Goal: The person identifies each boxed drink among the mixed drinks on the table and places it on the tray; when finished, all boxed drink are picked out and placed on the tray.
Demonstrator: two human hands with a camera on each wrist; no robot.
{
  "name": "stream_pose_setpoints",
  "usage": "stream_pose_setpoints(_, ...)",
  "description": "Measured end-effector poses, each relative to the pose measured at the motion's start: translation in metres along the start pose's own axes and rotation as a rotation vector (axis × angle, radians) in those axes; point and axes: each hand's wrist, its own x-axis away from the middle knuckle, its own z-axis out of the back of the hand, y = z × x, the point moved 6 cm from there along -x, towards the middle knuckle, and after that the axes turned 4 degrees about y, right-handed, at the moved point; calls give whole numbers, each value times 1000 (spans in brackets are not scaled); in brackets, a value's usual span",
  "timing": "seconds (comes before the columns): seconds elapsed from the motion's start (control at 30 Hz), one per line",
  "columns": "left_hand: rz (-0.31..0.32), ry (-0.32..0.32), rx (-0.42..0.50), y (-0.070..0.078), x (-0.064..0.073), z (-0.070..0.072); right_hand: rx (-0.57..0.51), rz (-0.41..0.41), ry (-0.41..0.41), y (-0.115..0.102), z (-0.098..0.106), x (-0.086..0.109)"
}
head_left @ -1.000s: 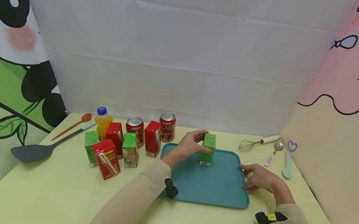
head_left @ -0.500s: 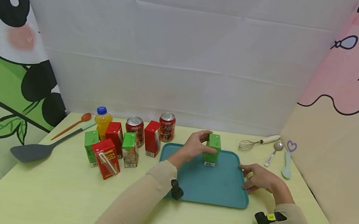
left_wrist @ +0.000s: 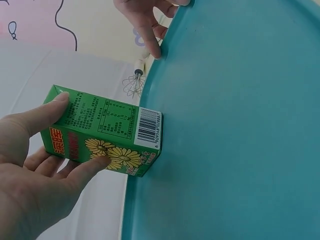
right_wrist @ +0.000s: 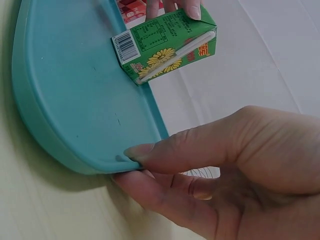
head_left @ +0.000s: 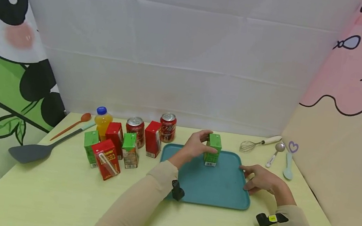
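My left hand (head_left: 193, 147) grips a small green drink carton (head_left: 217, 143) printed with yellow flowers, thumb on one face and fingers on another. The carton stands upright at the far part of a teal tray (head_left: 216, 192), its base right at the tray floor in the left wrist view. A white straw (right_wrist: 182, 52) runs along its side in the right wrist view. At the tray's right edge, my right hand (head_left: 261, 178) pinches the rim, thumb on top and a finger underneath.
Left of the tray stand red cartons (head_left: 154, 140), green cartons (head_left: 130, 150), two cola cans (head_left: 167, 128) and an orange juice bottle (head_left: 103, 122). A spatula (head_left: 33, 152) and red spoon (head_left: 72, 126) lie farther left. At right lie a whisk (head_left: 259, 143), measuring spoon (head_left: 275, 155) and pale green spoon (head_left: 288, 167).
Held by my left hand, the green carton has shifted slightly to the right over the tray. My right hand keeps its place on the rim.
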Motion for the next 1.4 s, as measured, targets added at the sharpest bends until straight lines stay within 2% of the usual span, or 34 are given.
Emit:
stream_pose_setpoints(0.37,10,-50,30,0,2,-1,-14,9,-13,0,0,1)
stream_pose_setpoints(0.73,18,-97,86,-3,1,-7,-16,-10,9,6,2,2)
stream_pose_setpoints(0.97,6,-97,117,-6,4,-3,-15,-12,3,0,-1,1)
stream_pose_setpoints(1.4,-15,-71,152,-11,2,-5,5,-1,-7,4,0,-2)
